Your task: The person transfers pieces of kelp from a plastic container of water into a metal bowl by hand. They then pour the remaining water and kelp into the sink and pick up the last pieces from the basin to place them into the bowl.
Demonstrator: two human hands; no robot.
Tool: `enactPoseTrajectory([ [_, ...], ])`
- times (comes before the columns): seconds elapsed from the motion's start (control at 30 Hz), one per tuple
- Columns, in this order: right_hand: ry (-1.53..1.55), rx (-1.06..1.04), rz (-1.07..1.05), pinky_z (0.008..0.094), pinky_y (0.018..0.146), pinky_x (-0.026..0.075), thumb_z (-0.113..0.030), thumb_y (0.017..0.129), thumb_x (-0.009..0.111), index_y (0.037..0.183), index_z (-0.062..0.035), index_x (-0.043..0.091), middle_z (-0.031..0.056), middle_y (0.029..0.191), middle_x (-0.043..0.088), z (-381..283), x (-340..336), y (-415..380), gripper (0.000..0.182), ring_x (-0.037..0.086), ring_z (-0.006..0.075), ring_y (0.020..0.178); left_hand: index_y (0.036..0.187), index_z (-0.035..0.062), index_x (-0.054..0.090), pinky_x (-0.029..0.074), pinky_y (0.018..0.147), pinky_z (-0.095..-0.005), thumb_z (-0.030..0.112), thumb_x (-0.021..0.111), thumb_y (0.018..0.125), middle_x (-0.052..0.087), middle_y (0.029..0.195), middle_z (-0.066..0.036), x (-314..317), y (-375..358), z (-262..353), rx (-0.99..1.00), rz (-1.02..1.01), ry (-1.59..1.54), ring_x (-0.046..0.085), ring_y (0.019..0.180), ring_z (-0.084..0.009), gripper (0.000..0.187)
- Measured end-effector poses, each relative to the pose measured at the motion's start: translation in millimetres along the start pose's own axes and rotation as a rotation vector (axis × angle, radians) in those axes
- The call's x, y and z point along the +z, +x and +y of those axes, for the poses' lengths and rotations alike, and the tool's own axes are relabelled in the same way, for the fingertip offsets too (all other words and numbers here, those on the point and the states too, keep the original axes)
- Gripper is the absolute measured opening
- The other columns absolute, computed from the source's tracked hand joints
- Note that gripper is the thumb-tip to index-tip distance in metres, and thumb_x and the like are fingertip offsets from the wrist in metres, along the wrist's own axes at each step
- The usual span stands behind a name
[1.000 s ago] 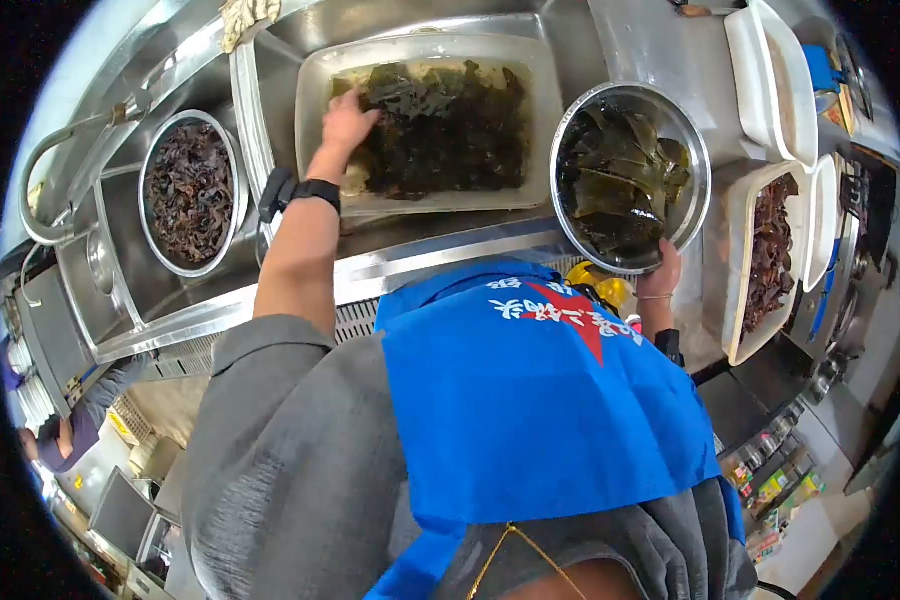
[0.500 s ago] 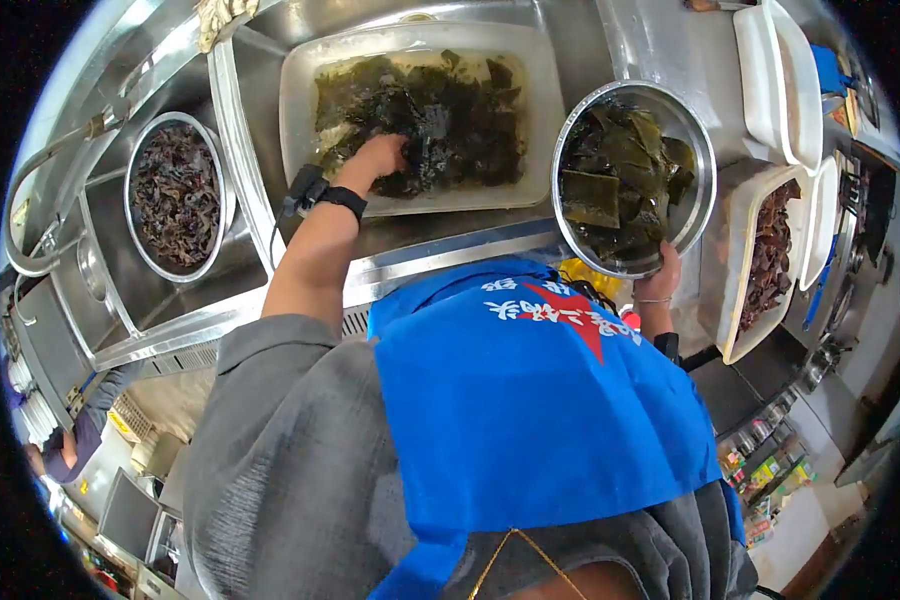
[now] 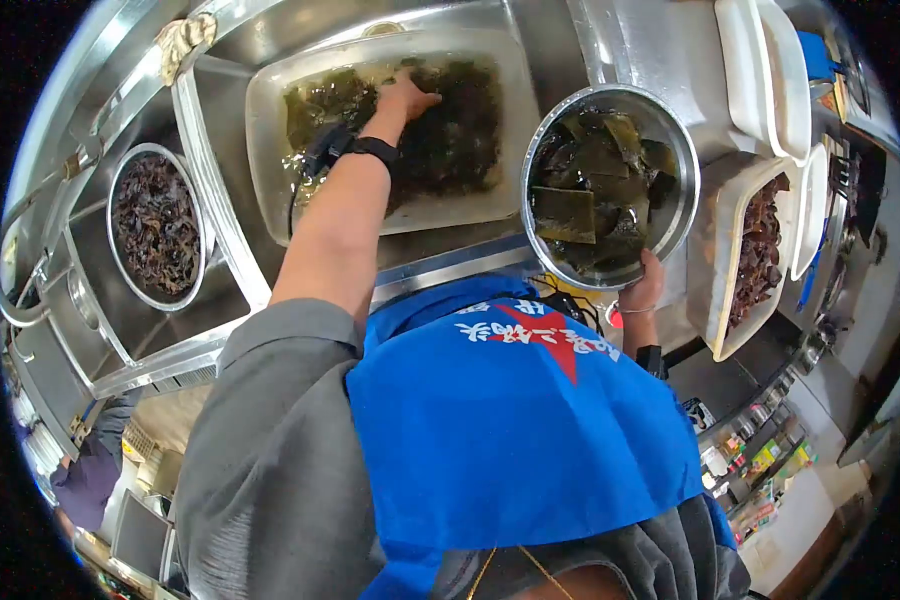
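Basically, right hand gripped metal bowl of kelp sheets by rim; left hand was in plastic tub, grasp unclear.

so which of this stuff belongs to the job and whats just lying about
Likely in the job:
- plastic tub, left grip inside it
- steel bowl, right grip at its rim
- green sheets in both

Seemingly lying about:
- round bowl of dark brown pieces
- deep tub, also brown contents
- white containers
- crumpled cloth
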State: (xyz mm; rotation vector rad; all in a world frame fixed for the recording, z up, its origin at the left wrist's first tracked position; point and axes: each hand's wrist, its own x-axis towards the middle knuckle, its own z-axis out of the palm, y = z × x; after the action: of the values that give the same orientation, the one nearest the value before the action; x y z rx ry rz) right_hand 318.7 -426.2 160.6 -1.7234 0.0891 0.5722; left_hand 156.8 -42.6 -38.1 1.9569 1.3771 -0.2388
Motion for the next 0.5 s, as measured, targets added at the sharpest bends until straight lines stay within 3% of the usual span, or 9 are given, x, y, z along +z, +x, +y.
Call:
enactPoseTrajectory([
  [0.03, -0.002, 0.003, 0.007, 0.0335, 0.073, 0.04, -0.013, 0.076, 0.05, 0.09, 0.0007, 0.053, 0.0113, 0.093, 0.05, 6.3, -6.3, 4.6, 0.02, 0.05, 0.0224, 0.084, 0.12, 0.0057, 0.03, 0.042, 0.078, -0.0402, 0.044, 0.066, 0.06, 0.044, 0.105, -0.03, 7.3, -4.0, 9.1, 0.003, -0.007, 0.001, 0.047, 0.096, -0.04, 0.08],
  [0.1, -0.594, -0.408, -0.06, 0.0345, 0.073, 0.04, -0.014, 0.075, 0.048, 0.092, 0.0011, 0.052, 0.0135, 0.089, 0.052, 26.7, -25.5, 13.4, 0.023, 0.05, 0.0267, 0.083, 0.122, 0.0093, 0.029, 0.042, 0.08, -0.0396, 0.043, 0.067, 0.059, 0.044, 0.105, -0.026, 23.6, -17.5, 24.2, 0.195, 0.016, -0.145, 0.047, 0.095, -0.0386, 0.082],
  [0.13, -0.597, -0.395, -0.058, 0.0345, 0.073, 0.04, -0.014, 0.075, 0.048, 0.092, 0.0011, 0.052, 0.0135, 0.089, 0.052, 24.7, -27.4, 11.3, 0.023, 0.05, 0.0267, 0.083, 0.122, 0.0093, 0.029, 0.042, 0.08, -0.0396, 0.043, 0.067, 0.059, 0.044, 0.105, -0.026, 28.0, -28.7, 34.6, 0.19, 0.005, -0.14, 0.047, 0.095, -0.0386, 0.082],
  [0.2, -1.038, -0.72, -0.137, 0.0355, 0.074, 0.039, -0.015, 0.072, 0.051, 0.095, 0.0019, 0.05, 0.0156, 0.087, 0.053, 17.8, -26.2, 9.7, 0.028, 0.049, 0.0314, 0.082, 0.121, 0.0132, 0.032, 0.042, 0.079, -0.0405, 0.043, 0.067, 0.059, 0.045, 0.103, -0.024, 31.1, -45.8, 55.1, 0.128, -0.056, -0.06, 0.048, 0.094, -0.0379, 0.078],
  [0.23, -1.035, -0.716, -0.134, 0.0355, 0.074, 0.039, -0.015, 0.072, 0.051, 0.095, 0.0019, 0.05, 0.0156, 0.087, 0.053, 15.5, -23.6, 9.6, 0.028, 0.049, 0.0314, 0.082, 0.121, 0.0132, 0.032, 0.042, 0.079, -0.0405, 0.043, 0.067, 0.059, 0.045, 0.103, -0.024, 35.6, -50.6, 59.5, 0.129, -0.057, -0.055, 0.048, 0.094, -0.0379, 0.078],
  [0.3, -1.08, -0.942, -0.108, 0.033, 0.066, 0.041, -0.008, 0.071, 0.054, 0.089, 0.0011, 0.053, 0.0158, 0.081, 0.056, 11.8, -21.4, 9.0, 0.02, 0.054, 0.0287, 0.076, 0.118, 0.018, 0.038, 0.042, 0.077, -0.0417, 0.038, 0.066, 0.06, 0.046, 0.103, -0.022, 48.4, -61.3, 65.9, 0.217, -0.112, 0.008, 0.048, 0.094, -0.0373, 0.067],
  [0.4, -1.034, -0.711, -0.154, 0.0373, 0.073, 0.039, -0.01, 0.066, 0.058, 0.097, 0.0002, 0.051, 0.0165, 0.09, 0.053, 20.4, -32.0, 13.4, 0.033, 0.048, 0.035, 0.083, 0.111, 0.0186, 0.046, 0.043, 0.076, -0.0426, 0.032, 0.063, 0.061, 0.048, 0.104, -0.018, 60.0, -73.5, 70.7, 0.296, -0.236, 0.024, 0.05, 0.093, -0.034, 0.055],
  [0.47, -1.045, -0.73, -0.155, 0.0372, 0.074, 0.039, -0.008, 0.067, 0.056, 0.097, 0.0002, 0.051, 0.0167, 0.09, 0.053, 18.7, -30.2, 13.1, 0.032, 0.048, 0.0349, 0.084, 0.105, 0.0188, 0.052, 0.043, 0.076, -0.0411, 0.025, 0.06, 0.061, 0.052, 0.101, -0.014, 70.2, -73.0, 62.2, 0.442, -0.373, 0.03, 0.052, 0.092, -0.0303, 0.045],
  [0.5, -1.064, -0.744, -0.146, 0.0371, 0.074, 0.039, -0.006, 0.067, 0.055, 0.097, 0.0001, 0.051, 0.0169, 0.09, 0.053, 17.7, -28.3, 11.6, 0.031, 0.048, 0.0349, 0.084, 0.099, 0.0174, 0.056, 0.044, 0.071, -0.039, 0.026, 0.064, 0.063, 0.059, 0.088, -0.013, 71.6, -77.7, 56.7, 0.554, -0.332, 0.049, 0.055, 0.083, -0.0293, 0.038],
])
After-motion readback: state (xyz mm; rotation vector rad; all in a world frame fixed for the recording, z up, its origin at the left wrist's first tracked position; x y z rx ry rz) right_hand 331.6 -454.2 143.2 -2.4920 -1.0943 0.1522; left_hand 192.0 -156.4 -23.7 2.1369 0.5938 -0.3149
